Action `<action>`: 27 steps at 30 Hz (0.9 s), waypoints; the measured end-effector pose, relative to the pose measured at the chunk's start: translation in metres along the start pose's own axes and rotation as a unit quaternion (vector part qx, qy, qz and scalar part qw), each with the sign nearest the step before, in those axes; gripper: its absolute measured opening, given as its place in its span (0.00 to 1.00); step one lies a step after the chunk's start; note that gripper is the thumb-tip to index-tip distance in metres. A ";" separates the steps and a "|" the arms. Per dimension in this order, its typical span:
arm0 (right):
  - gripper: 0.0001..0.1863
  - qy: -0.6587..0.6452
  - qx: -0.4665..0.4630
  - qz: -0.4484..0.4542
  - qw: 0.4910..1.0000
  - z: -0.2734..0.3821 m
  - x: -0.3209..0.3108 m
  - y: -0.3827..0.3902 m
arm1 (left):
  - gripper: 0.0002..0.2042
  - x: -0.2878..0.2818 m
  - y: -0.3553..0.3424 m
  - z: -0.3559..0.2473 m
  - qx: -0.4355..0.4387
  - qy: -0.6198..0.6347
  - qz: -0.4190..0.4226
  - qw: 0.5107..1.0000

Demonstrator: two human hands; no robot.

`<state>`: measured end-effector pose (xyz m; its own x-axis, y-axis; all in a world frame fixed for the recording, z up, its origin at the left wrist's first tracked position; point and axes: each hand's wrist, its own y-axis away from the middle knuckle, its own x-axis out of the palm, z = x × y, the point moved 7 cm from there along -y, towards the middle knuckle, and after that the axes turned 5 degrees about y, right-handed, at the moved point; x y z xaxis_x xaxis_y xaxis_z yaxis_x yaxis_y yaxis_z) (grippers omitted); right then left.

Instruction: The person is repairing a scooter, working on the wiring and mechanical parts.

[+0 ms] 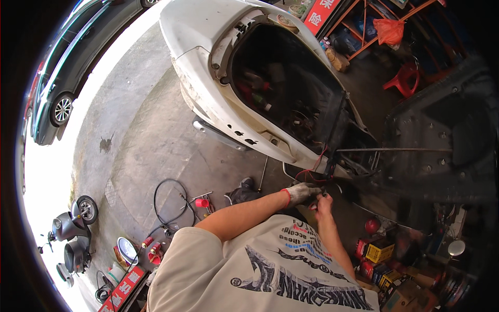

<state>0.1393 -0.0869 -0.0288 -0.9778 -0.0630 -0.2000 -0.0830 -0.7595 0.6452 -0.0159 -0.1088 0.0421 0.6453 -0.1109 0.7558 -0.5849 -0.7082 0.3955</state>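
**Two hands at the scooter's wiring**

Where the white scooter body (208, 67) stands with its storage bay opened, both hands meet just below its lower edge. The left hand (301, 193), in a grey work glove with a red cuff, has its grip curled around a bundle of red and black wires (317, 169) that hang out of the frame. The right hand (324, 202) is bare and sits touching the gloved one, its grip pinched together on something small; what it is cannot be told. A raised black seat (442, 125) stands to the right. On the concrete floor (150, 145) to the left lie a black cable (169, 200) and small red parts (202, 203). Yellow and red boxes (377, 252) lie near the right elbow.
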 end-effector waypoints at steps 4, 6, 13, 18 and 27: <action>0.09 0.010 -0.028 -0.043 0.999 -0.018 -0.020 -0.013 | 0.17 0.007 0.003 -0.004 -0.015 0.002 -0.006 1.000; 0.07 -0.005 -0.029 -0.053 0.998 -0.018 -0.027 -0.015 | 0.17 0.009 0.002 -0.004 -0.015 0.002 -0.001 1.000; 0.07 0.008 0.019 -0.107 0.994 0.012 -0.043 0.002 | 0.18 0.001 -0.024 0.002 0.137 -0.267 0.065 0.952; 0.09 0.024 -0.022 -0.099 0.995 0.030 -0.052 0.000 | 0.17 0.002 -0.037 0.007 0.079 -0.130 0.056 0.987; 0.15 -0.074 -0.081 0.099 0.989 0.070 0.001 0.037 | 0.27 -0.015 -0.038 -0.009 0.177 -0.334 -0.036 0.925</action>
<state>0.1215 -0.0700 0.0461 -0.9902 -0.1346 0.0369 0.1335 -0.8367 0.5312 -0.0077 -0.0736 0.0209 0.9049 -0.3776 0.1963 -0.4079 -0.9011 0.1472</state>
